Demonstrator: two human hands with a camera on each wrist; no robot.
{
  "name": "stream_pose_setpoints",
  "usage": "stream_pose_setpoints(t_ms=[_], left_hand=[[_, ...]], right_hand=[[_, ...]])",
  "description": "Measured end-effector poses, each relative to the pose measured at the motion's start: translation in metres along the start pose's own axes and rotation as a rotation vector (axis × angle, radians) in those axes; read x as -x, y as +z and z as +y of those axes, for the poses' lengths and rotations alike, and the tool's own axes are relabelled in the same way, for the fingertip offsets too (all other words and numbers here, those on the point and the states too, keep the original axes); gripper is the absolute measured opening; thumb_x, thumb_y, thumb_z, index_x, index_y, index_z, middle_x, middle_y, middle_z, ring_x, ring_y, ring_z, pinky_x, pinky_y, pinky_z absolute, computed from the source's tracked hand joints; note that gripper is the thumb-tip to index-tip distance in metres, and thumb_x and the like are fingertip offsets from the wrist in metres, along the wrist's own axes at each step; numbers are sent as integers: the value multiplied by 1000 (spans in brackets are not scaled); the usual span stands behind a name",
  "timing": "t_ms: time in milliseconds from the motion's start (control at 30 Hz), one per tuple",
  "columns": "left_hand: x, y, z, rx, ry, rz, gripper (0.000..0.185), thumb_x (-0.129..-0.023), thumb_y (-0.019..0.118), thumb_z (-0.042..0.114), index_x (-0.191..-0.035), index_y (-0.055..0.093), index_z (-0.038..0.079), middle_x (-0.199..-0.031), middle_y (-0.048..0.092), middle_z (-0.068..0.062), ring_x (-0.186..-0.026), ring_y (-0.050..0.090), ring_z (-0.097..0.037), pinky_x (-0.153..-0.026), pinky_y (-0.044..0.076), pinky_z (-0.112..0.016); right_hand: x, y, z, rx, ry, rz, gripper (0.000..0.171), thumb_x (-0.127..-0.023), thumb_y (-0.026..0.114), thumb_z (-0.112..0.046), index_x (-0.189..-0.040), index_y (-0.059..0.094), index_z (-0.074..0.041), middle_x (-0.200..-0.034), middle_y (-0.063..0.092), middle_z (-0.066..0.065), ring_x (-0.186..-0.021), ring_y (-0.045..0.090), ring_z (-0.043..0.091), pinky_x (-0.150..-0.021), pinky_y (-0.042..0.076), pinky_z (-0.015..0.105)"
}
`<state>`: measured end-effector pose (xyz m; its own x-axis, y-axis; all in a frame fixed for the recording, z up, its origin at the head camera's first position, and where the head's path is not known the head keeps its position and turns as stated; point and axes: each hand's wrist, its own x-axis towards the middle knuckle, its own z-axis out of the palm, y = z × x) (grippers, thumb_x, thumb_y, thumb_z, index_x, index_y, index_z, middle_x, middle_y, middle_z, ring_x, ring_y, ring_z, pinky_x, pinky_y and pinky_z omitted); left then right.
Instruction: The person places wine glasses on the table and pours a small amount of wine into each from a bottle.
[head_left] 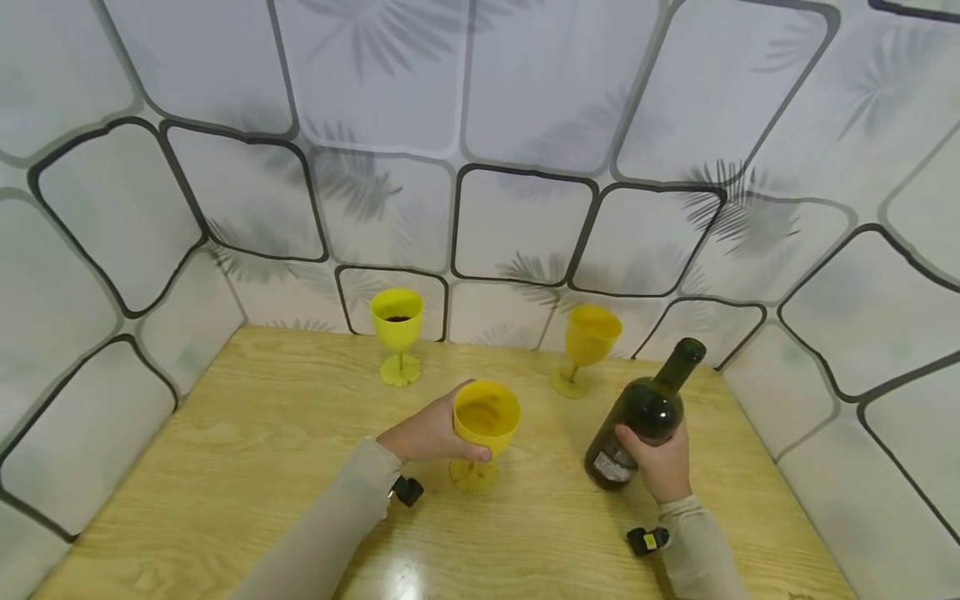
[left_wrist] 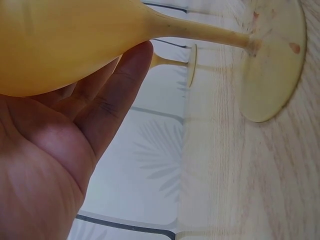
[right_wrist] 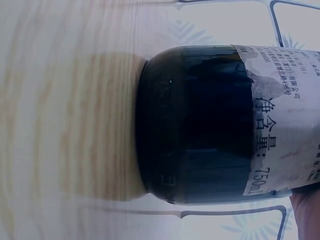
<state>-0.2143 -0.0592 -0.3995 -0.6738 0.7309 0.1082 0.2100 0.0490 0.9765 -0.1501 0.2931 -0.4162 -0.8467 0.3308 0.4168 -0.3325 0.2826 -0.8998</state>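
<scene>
Wood table (head_left: 247,467), tiled-pattern walls (head_left: 525,125)

Three yellow goblets stand on the wooden table (head_left: 247,433): one goblet (head_left: 486,414) inside the curled fingers (head_left: 471,452) of the left hand (head_left: 427,433), a second goblet (head_left: 397,321) well beyond those fingers by the wall, and a third goblet (head_left: 588,337) beyond the right hand (head_left: 663,462). One dark green bottle (head_left: 648,408) sits within that hand's fingers. Two hands, two grey sleeves, one table.
</scene>
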Motion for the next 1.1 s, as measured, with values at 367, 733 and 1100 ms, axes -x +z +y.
stream_pose_setpoints(t_ms=[367,733,1100], left_hand=[[-1,-1,-3,-13,5,2,74,-82,90,20,-140,44,22,-130,60,-4,-117,58,-25,-104,46,-44],[-4,-2,-2,-17,-6,44,83,-81,91,22,-144,37,27,-133,58,-1,-120,57,-23,-106,45,-45],[-6,2,0,-35,-16,107,92,-81,92,30,-153,35,33,-139,56,3,-123,57,-19,-106,47,-45]], right_hand=[[6,12,-6,3,-30,-17,70,-76,78,17,-137,52,-6,-117,64,-14,-107,61,5,-94,46,16],[10,30,-15,-32,-101,-113,73,-73,78,20,-139,51,3,-120,66,-10,-108,64,8,-95,48,19],[10,33,-24,93,-130,-198,76,-70,85,13,-137,51,3,-119,64,-14,-107,61,4,-93,46,16]])
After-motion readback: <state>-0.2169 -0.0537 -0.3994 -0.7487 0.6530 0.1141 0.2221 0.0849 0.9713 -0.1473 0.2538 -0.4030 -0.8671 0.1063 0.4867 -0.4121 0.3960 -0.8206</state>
